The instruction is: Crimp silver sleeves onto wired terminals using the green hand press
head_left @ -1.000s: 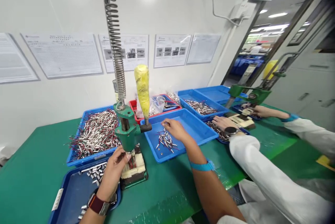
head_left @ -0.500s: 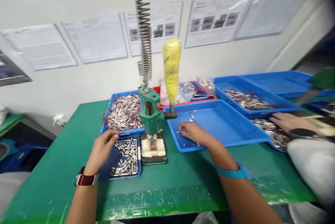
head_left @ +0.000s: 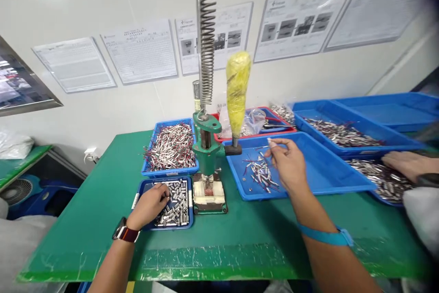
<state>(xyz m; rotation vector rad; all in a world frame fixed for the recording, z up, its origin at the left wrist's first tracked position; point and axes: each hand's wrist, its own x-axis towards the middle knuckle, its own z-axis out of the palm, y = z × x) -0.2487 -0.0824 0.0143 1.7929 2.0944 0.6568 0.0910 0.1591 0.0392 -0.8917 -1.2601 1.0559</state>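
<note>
Metal sleeves [head_left: 178,201] lie in the small blue tray [head_left: 191,220]; the left hand [head_left: 151,204] is over them, fingertips bunched, contents indeterminable. The right hand [head_left: 288,160], above the large blue tray [head_left: 318,169], pinches a small wired component [head_left: 270,142] between thumb and index finger. Similar wired components [head_left: 261,175] lie loose below. Between both trays stands the green hand press [head_left: 207,151].

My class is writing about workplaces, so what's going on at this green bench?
The person's left hand is in a small blue tray of short metal pieces. The right hand is raised over a larger blue tray, pinching what looks like a small pale piece, above loose wired parts. Neither hand is on the green press between them. At right, a co-worker's hand is over more metal parts.
</note>
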